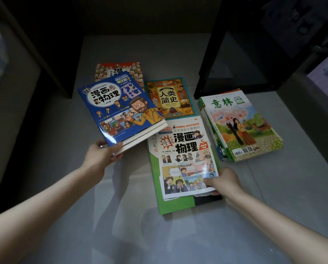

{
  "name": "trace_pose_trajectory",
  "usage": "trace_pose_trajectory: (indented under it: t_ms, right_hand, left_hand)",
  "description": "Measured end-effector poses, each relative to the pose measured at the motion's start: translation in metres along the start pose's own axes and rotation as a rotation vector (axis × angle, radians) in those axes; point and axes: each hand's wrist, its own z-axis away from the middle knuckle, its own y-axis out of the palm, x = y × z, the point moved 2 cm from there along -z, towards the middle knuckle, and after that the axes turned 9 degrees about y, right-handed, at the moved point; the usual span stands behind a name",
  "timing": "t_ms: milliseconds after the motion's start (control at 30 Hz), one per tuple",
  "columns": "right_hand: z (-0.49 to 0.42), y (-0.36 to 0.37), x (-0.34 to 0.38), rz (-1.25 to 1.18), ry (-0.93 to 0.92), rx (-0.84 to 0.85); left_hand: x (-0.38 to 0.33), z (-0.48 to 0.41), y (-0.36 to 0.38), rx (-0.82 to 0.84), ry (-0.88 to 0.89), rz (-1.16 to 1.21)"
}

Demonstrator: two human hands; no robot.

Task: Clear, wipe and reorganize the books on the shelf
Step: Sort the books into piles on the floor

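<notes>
**Slip risk: a tilted pile held by one corner**

The books are off the shelf and spread over the glossy tiled floor [121, 225]. The black shelf [214, 54] stands at the upper right, its foot near them.

The magazines [241, 126] lie in a stack just right of centre. Their edges are fanned rather than square, so a knock from the right forearm could likely push the top copies off.

Beside them a green book [174, 206] lies flat with the white comic [186, 155] on top of it. The right hand [224, 181] grasps the comic at its lower right corner, with the thumb on the cover and the fingers under the edge. Lifting a thin, soft cover by that one corner could bend or crease it, and the slick cover may slide off the green book first.

The blue books [119, 111] carry the main risk. They appear to be two or three volumes, raised off the floor and tilted. The left hand [102, 157] clenches only their near corner. With so little of the pile held and the covers glossy, the lower volumes could slip out and drop. The page edges already show a slight stagger.

They would land on the history book [170, 98], which lies flat just beyond, or on the red book [119, 70], which is partly hidden behind the pile. A corner strike could dent either cover.

Both hands are busy, so neither could catch a slip.
</notes>
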Motion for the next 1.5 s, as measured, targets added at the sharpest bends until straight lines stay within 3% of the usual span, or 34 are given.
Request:
trace_pose_trajectory:
  t_ms: [67, 167, 333, 433, 533, 667, 800, 867, 1033, 1367, 1500]
  right_hand:
    - [0.005, -0.007, -0.004, -0.137, -0.071, 0.117]
    - [0.016, -0.021, -0.030, -0.065, -0.094, 0.250]
    - [0.013, -0.023, -0.082, -0.049, 0.146, 0.178]
    - [0.011, -0.026, -0.084, -0.040, 0.164, 0.236]
    - [0.013, -0.036, -0.080, 0.053, 0.006, 0.234]
    - [0.022, -0.068, -0.058, 0.040, -0.203, 0.115]
    - [0.026, -0.108, -0.032, -0.116, -0.213, 0.280]
    - [0.025, -0.117, -0.021, -0.188, -0.139, 0.476]
    - [0.028, -0.087, 0.022, -0.028, -0.129, 0.786]
    - [0.001, -0.033, 0.070, 0.098, -0.117, 0.785]
    - [-0.013, -0.040, 0.073, -0.009, -0.087, 0.818]
  left_hand:
    - [-0.001, 0.000, -0.004, 0.022, 0.040, -0.087]
    - [-0.005, 0.000, -0.007, 0.041, 0.084, -0.169]
    - [-0.005, 0.003, -0.008, 0.028, 0.166, -0.318]
    - [-0.008, 0.004, -0.006, -0.019, 0.273, -0.501]
    - [-0.017, 0.004, -0.010, -0.020, 0.438, -0.728]
    - [-0.036, 0.009, -0.007, 0.013, 0.837, -1.330]
    - [-0.047, 0.005, 0.000, 0.154, 1.101, -1.551]
    - [-0.049, 0.004, 0.007, 0.209, 1.052, -1.545]
    - [-0.047, -0.001, 0.009, 0.235, 0.994, -1.537]
    - [-0.048, -0.005, 0.009, 0.228, 0.963, -1.548]
    - [-0.048, -0.004, 0.008, 0.228, 0.990, -1.488]
